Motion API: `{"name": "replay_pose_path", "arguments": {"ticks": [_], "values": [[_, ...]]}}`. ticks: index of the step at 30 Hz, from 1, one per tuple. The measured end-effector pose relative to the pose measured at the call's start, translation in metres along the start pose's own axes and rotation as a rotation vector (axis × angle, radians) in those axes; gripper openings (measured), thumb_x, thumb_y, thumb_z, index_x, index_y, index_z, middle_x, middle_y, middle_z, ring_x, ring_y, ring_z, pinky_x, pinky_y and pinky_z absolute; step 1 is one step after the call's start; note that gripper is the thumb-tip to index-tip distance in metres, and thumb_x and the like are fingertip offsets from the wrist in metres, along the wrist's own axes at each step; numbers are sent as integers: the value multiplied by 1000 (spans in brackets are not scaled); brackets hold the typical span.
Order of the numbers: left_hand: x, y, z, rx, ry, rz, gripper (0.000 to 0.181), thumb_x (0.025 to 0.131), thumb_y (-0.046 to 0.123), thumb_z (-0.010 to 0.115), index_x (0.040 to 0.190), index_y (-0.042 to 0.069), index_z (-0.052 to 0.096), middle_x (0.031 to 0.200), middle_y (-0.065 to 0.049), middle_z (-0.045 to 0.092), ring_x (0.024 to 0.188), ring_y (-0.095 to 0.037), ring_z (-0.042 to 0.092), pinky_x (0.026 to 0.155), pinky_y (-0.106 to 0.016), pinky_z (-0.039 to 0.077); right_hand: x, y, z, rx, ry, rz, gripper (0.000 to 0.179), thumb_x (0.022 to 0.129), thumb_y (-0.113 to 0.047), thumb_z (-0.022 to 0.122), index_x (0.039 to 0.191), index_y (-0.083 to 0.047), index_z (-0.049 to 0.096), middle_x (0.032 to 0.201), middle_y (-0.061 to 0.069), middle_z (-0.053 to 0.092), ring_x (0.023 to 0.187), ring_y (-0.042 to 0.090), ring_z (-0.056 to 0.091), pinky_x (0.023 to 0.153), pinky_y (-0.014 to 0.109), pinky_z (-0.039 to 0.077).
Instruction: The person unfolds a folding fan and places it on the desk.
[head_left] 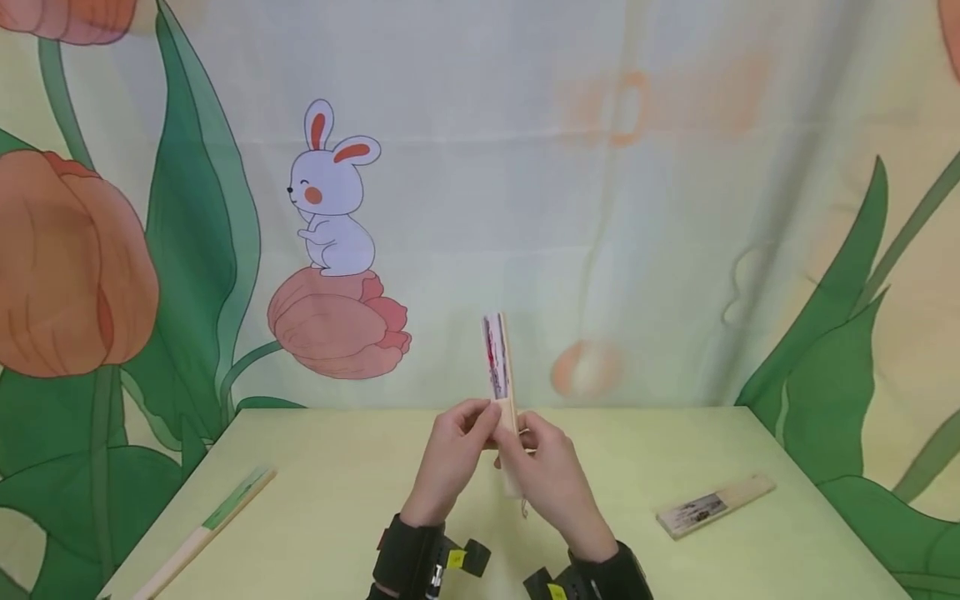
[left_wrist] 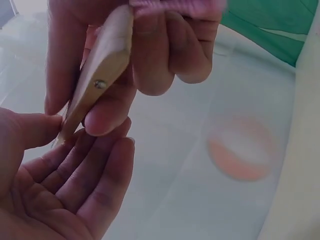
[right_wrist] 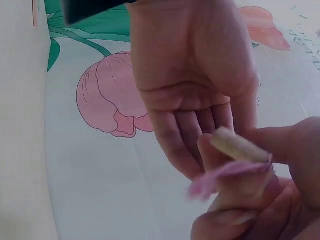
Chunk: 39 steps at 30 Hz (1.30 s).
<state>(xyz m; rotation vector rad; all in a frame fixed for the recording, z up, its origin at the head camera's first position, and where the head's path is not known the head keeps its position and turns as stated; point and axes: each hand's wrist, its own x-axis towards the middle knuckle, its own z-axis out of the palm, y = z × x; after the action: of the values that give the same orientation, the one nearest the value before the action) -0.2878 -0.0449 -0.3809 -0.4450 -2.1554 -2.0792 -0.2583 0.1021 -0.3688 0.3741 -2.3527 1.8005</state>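
Observation:
A folded hand fan (head_left: 498,367) with wooden sticks and a purple-red patterned leaf stands upright between both hands, over the middle of the table. My left hand (head_left: 450,454) pinches its left side between thumb and fingers, just below the leaf. Lower on the sticks, my right hand (head_left: 553,475) grips the fan with thumb and curled fingers. A small metal rivet (left_wrist: 100,84) shows at the fan's base in the left wrist view. From that end hangs a pink tassel (right_wrist: 230,172), blurred in the right wrist view.
On the pale yellow table (head_left: 330,500), a second folded fan with a green leaf (head_left: 238,497) lies at the left. Another folded fan, with a dark pattern (head_left: 701,508), lies at the right. Behind the table hangs a printed curtain (head_left: 480,167) with tulips and a rabbit.

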Motion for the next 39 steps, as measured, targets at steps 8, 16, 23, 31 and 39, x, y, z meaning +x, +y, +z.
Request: {"name": "replay_pose_path", "arguments": {"ticks": [8,16,23,31,39], "values": [[-8,5,-5,33,-13,-9,34,107,28,62,126,2,71,108,-12,73,89,-23,71,91,-38,58,-5,-4,-4,-30,-17,14,26,111,-23,54,103,-5,70,68,4,52,47,13,45,42,21,37],[-18,9,-11,50,-47,3,31,107,25,61,126,2,72,110,-11,75,91,-22,72,86,-33,60,-12,-11,-3,-61,34,-15,23,108,-20,60,106,-4,76,85,9,71,56,16,58,43,27,52],[-18,16,-12,73,-44,42,28,107,22,61,123,2,74,102,-12,73,87,-23,67,76,-28,57,-13,-19,-2,-129,101,-60,21,105,-19,65,104,-3,79,81,8,70,54,15,58,45,27,52],[-17,15,-9,92,-13,79,25,106,18,63,120,1,74,96,-12,73,83,-27,67,66,-23,56,-12,-19,1,-237,163,-100,22,103,-19,67,102,-1,80,75,5,71,58,13,58,52,25,51],[-17,14,-11,89,-2,91,25,106,17,63,120,0,74,97,-13,73,84,-32,67,65,-23,56,-12,-18,4,-213,174,-80,22,103,-18,68,101,-1,81,71,5,69,57,14,57,49,25,49]]}}
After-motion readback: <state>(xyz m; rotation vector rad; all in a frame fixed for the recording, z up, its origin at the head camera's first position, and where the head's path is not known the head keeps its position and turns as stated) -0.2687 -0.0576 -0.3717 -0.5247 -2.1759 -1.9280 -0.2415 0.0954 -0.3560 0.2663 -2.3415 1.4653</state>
